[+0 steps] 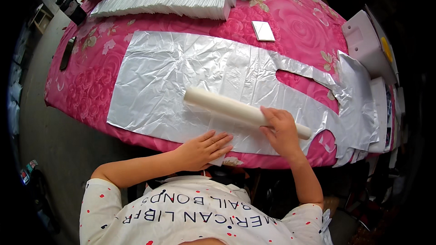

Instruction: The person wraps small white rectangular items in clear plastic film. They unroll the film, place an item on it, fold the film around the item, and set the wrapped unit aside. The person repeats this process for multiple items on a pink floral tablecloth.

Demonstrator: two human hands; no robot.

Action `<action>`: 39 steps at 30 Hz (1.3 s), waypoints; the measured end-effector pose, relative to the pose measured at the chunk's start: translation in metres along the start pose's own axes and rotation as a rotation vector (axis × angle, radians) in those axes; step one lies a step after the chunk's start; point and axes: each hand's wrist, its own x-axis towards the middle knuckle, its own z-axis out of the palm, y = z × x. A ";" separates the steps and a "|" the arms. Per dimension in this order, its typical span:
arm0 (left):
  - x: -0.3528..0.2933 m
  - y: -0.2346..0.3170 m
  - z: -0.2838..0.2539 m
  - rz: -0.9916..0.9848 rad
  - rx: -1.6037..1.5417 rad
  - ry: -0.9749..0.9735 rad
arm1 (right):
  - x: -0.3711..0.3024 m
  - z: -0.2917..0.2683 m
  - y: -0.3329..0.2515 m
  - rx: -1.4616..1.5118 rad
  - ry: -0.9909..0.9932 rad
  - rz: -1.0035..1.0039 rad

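Observation:
A thin, shiny whitish plastic sheet (152, 72), with handle-like loops and cut-outs at its right end, lies wrinkled across the table. My right hand (281, 131) is wrapped round a cream-white cylindrical rod (222, 107) near its right end. The rod slants over the sheet, its far end pointing left; whether it presses on the plastic I cannot tell. At the table's front edge, my left hand (206, 149) rests flat on the sheet's near border, fingers stretched out and pointing right. Beneath that palm, a strip of the plastic hangs over the edge.
Long rows of folded white packets (168, 4) line the far side. One small white square packet (263, 31) lies apart on the pink flowered tablecloth (86, 86). A phone (67, 53) and a dark bottle (70, 8) are at the left. A white box (368, 41) stands at the right.

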 end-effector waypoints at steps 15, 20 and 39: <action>-0.003 0.017 0.008 0.012 0.114 0.033 | 0.135 0.043 0.039 -0.081 0.198 -0.032; -0.011 0.009 -0.001 0.039 0.022 0.084 | 0.102 0.039 0.015 -0.022 0.216 -0.240; 0.009 -0.025 -0.020 -0.301 -0.305 0.419 | 0.018 0.059 -0.021 0.256 0.007 -0.155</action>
